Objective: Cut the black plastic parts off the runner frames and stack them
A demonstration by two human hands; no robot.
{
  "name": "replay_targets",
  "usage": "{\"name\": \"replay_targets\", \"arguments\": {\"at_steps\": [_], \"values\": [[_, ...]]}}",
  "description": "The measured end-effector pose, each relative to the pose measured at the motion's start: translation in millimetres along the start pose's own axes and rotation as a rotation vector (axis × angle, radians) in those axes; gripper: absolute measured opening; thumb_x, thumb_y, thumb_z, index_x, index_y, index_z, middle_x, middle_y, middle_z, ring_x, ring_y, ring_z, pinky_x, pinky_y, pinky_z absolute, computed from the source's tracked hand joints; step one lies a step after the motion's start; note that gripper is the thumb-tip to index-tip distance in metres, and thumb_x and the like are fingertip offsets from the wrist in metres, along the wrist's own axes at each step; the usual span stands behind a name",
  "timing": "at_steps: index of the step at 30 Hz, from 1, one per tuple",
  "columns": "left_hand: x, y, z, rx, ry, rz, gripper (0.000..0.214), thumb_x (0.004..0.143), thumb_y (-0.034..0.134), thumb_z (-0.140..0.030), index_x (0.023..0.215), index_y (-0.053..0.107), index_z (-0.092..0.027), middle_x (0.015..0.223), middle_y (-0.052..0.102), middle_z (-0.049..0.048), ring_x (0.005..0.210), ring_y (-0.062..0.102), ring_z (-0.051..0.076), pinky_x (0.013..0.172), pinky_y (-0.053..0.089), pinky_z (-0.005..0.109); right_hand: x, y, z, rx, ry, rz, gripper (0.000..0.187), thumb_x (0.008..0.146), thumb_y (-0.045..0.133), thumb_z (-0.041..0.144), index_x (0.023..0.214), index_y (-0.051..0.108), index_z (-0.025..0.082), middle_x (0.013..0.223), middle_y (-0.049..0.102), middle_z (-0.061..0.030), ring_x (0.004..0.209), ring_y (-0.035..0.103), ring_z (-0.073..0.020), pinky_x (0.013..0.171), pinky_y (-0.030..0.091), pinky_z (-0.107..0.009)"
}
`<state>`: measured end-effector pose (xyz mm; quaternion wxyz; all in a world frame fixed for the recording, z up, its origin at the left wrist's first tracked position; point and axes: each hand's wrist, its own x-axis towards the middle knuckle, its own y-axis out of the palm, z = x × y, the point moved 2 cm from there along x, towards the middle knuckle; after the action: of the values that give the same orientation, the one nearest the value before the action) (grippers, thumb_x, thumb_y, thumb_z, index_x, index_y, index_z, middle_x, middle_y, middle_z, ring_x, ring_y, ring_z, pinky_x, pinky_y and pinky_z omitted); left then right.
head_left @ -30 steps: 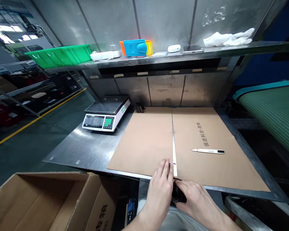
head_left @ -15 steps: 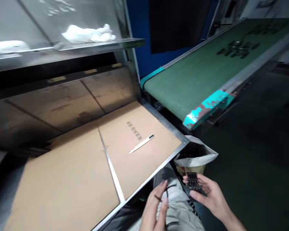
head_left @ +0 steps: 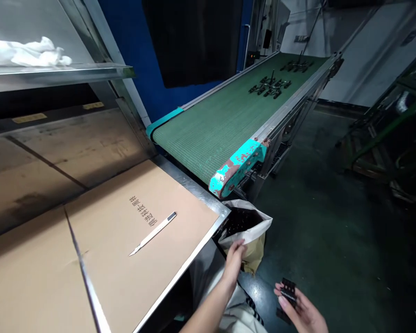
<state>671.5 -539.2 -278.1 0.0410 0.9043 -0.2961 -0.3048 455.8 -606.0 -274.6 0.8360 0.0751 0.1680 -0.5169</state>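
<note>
My left hand (head_left: 234, 262) is at the lower edge of a white-lined paper sack (head_left: 244, 236), touching it or very close, and its fingers hide whatever they may hold. The sack's mouth stands open, with dark contents inside. Lower right, my right hand (head_left: 300, 310) holds a black ribbed part (head_left: 288, 293), possibly plastic, between fingers and thumb. On the cardboard sheet (head_left: 169, 203) lies a white-handled craft knife (head_left: 155, 232), out of reach of both hands.
A green mesh conveyor belt (head_left: 208, 127) with a teal, rust-chipped end runs to the back, carrying dark parts (head_left: 270, 86). The steel table edge (head_left: 194, 196) lies left of the sack. Dark floor (head_left: 315, 222) spreads to the right. White cloth (head_left: 27, 53) lies on a shelf.
My view has swung right, away from the table. My left hand has moved up to the sack, and the dark strands seen in it earlier are gone. My right hand has moved lower, holding the black part.
</note>
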Motion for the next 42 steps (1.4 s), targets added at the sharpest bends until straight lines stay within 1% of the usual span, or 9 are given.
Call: {"name": "replay_targets", "arguments": {"at_steps": [5,9,12,19,22,25,30,37,42], "values": [[-99,-46.2,25,-0.001,0.148,0.097,0.073,0.067,0.089,-0.06,0.128,0.072,-0.023,0.14,0.068,0.0148,0.135,0.06,0.034,0.118,0.045,0.045,-8,80,13,-0.211,-0.314,0.324,0.047,0.075,0.086,0.04,0.115,0.075,0.019,0.113,0.081,-0.0135,0.101,0.079,-0.0341,0.088,0.067,-0.038],[-141,-90.8,33,0.122,0.388,-0.38,0.064,0.074,0.083,-0.061,0.123,0.074,-0.021,0.133,0.071,0.0148,0.127,0.066,0.034,0.11,0.054,0.043,-39,151,29,-0.307,-0.843,0.532,0.058,0.08,0.078,0.022,0.137,0.064,0.025,0.128,0.076,-0.0114,0.114,0.075,-0.0312,0.097,0.065,-0.041],[-174,-137.5,17,0.211,0.431,-0.63,0.055,0.084,0.076,-0.058,0.126,0.071,-0.022,0.129,0.073,0.0128,0.123,0.068,0.033,0.108,0.056,0.043,-71,199,41,-0.285,-1.023,0.802,0.07,0.085,0.072,0.019,0.151,0.05,0.026,0.143,0.067,-0.0118,0.131,0.065,-0.0305,0.107,0.059,-0.044],[-308,-247.4,-59,0.695,0.51,-0.643,0.036,0.103,0.055,-0.034,0.138,0.06,-0.034,0.14,0.062,0.0081,0.138,0.056,0.025,0.118,0.047,0.042,-137,306,74,-0.206,-0.745,1.496,0.047,0.087,0.067,0.009,0.13,0.068,0.027,0.129,0.073,-0.0061,0.122,0.068,-0.0228,0.109,0.056,-0.039],[-329,-277.5,-49,0.554,0.499,-0.687,0.038,0.101,0.058,-0.036,0.14,0.061,-0.033,0.139,0.063,0.0083,0.136,0.058,0.026,0.118,0.046,0.044,-161,341,64,-0.214,-0.711,1.652,0.051,0.082,0.068,0.003,0.127,0.07,0.027,0.123,0.074,-0.0052,0.118,0.069,-0.0233,0.108,0.054,-0.04],[-319,-298.4,-22,0.358,0.537,-0.786,0.047,0.093,0.069,-0.046,0.137,0.066,-0.028,0.129,0.07,0.01,0.127,0.065,0.029,0.113,0.051,0.047,-175,360,46,-0.242,-0.684,1.712,0.039,0.083,0.068,0.006,0.117,0.075,0.023,0.112,0.076,-0.0069,0.106,0.072,-0.0243,0.098,0.058,-0.039],[-311,-300.5,-25,0.13,0.591,-0.958,0.061,0.091,0.071,-0.052,0.141,0.061,-0.02,0.127,0.075,0.0128,0.12,0.071,0.029,0.105,0.059,0.042,-186,366,68,-0.22,-0.565,1.679,0.03,0.088,0.078,0.026,0.118,0.076,0.022,0.114,0.075,-0.008,0.099,0.074,-0.0226,0.092,0.062,-0.036],[-360,-242.1,-132,-0.056,0.854,-1.046,0.048,0.078,0.089,-0.044,0.12,0.078,-0.023,0.105,0.082,0.0082,0.094,0.079,0.024,0.079,0.067,0.028,-205,347,186,0.093,-0.456,1.692,0.027,0.087,0.083,0.032,0.113,0.079,0.027,0.107,0.074,-0.0061,0.085,0.069,-0.0174,0.073,0.062,-0.029],[-372,-211.9,-173,-0.088,0.91,-1.078,0.048,0.074,0.09,-0.051,0.111,0.082,-0.023,0.096,0.082,0.007,0.089,0.078,0.023,0.072,0.065,0.025,-207,333,222,0.156,-0.525,1.676,0.026,0.088,0.083,0.027,0.114,0.079,0.028,0.106,0.074,-0.0061,0.086,0.069,-0.017,0.071,0.061,-0.027]]}}
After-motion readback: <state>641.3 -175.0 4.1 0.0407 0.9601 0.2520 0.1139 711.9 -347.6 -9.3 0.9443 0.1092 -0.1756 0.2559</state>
